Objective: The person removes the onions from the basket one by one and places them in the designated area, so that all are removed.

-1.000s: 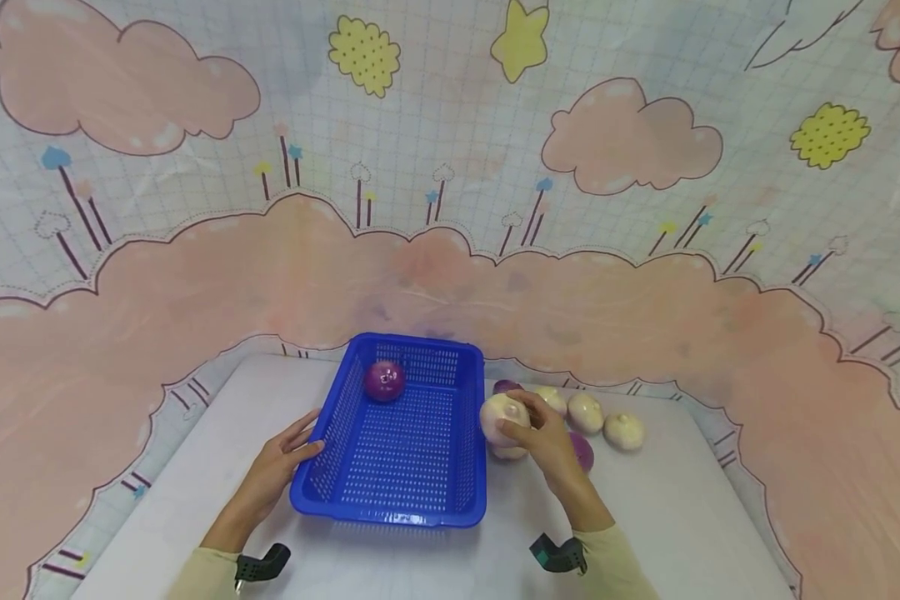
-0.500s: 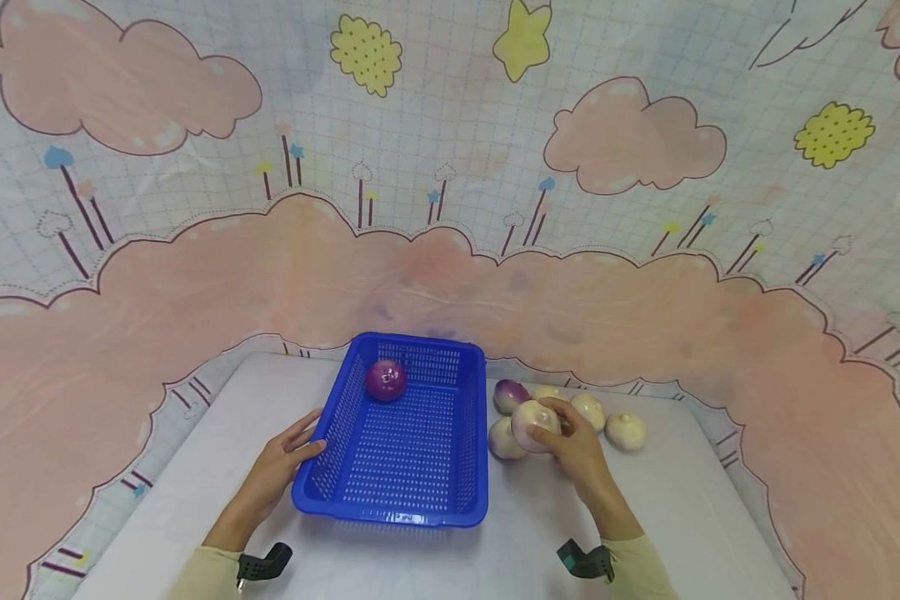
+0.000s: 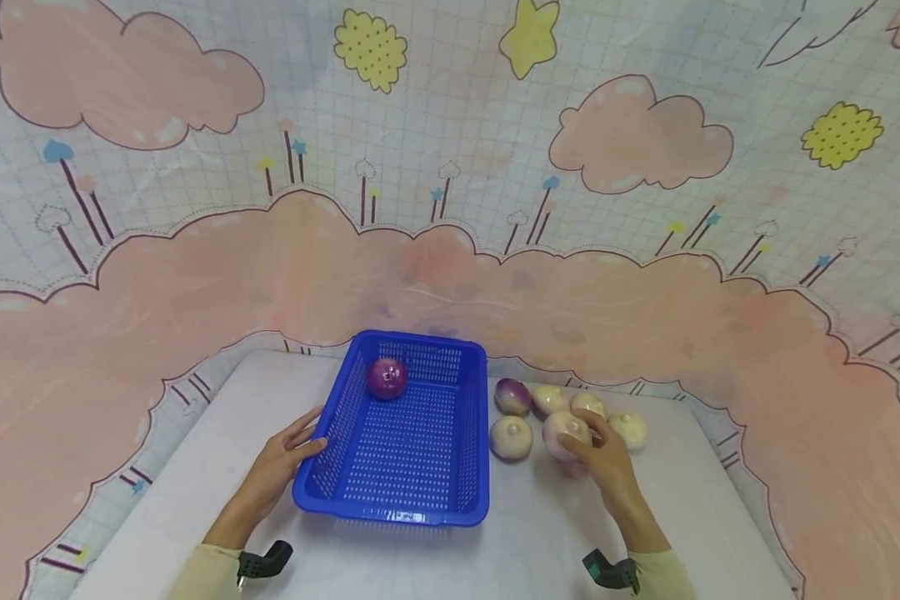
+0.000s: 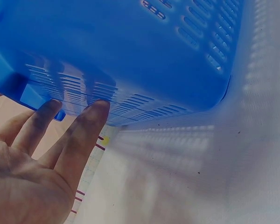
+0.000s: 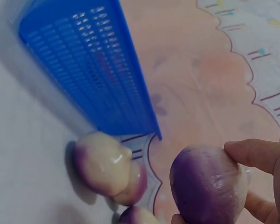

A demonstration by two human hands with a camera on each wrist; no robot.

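A blue slotted plastic basket (image 3: 397, 450) stands on the white table, with one purple turnip (image 3: 387, 379) in its far left corner. My left hand (image 3: 273, 467) holds the basket's left side, thumb over the rim; in the left wrist view its fingers (image 4: 86, 130) lie fairly straight against the outer wall. Right of the basket, my right hand (image 3: 603, 454) pinches a purple-and-white turnip (image 5: 207, 184) between thumb and fingers, its pale end toward the head camera. A pinkish patch shows beneath that turnip; I cannot tell what it is.
Near the basket's right side lie a pale turnip (image 3: 511, 438) and a purple-topped one (image 3: 513, 397). Other pale turnips (image 3: 550, 401) sit behind and to the right (image 3: 629, 431) of my right hand. A patterned cloth (image 3: 435, 275) hangs behind the table (image 3: 217, 433).
My right hand has carried the turnip from beside the basket's right rim to the right, uncovering the turnips near the basket. My left hand and the basket stay put.
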